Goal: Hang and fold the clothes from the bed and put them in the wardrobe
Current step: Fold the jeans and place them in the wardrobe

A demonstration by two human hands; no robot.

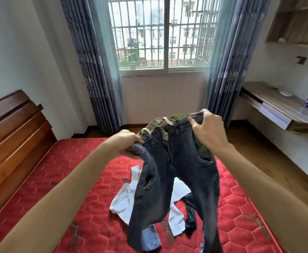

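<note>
**Jeans held up over the bed, sorting barely begun**

Head view: both hands held dark jeans (175,179) by the waistband above the red bed (67,179). The left hand (129,143) had its fingers curled round one end of the band; the right hand (207,128) pinched the other. Under the hanging legs a white shirt (124,199) and a dark garment (190,214) lay unfolded. The wardrobe was out of view; by the look of it, nothing was yet folded.

Home bedroom: red mattress (72,172), wooden headboard (12,128), curtained barred window (160,33), wall desk (281,108).
</note>
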